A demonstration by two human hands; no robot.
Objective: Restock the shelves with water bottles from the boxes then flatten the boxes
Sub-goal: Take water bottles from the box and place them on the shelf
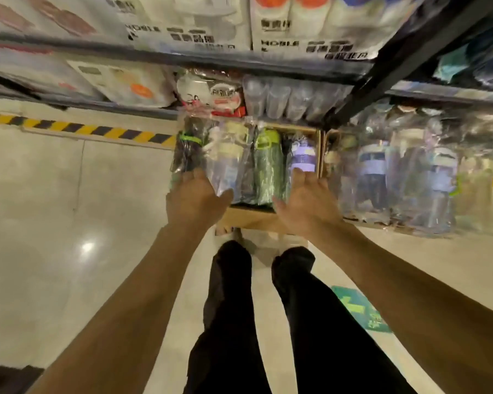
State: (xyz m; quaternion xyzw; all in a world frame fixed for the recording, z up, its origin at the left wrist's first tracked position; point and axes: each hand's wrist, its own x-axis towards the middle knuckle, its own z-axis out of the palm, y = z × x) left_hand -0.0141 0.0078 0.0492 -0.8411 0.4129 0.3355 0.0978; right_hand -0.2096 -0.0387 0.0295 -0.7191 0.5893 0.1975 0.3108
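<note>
A brown cardboard box (252,216) stands on the floor in front of my legs, under the shelf. Several plastic-wrapped water bottles lie in it: a dark one (187,155), a clear one (225,163), a green one (266,166) and a purple-lidded one (302,157). My left hand (195,199) reaches over the box's left side, fingers apart, against the dark and clear bottles. My right hand (305,200) reaches over the right side, fingers touching the purple-lidded bottle. Neither hand visibly grips anything. The picture is blurred.
A second box of wrapped bottles (396,177) stands to the right. A dark metal shelf rail (182,56) runs overhead, with white cartons (310,24) on it and clear cups (279,99) below. Yellow-black tape (77,127) and a green sign (362,308) mark the floor.
</note>
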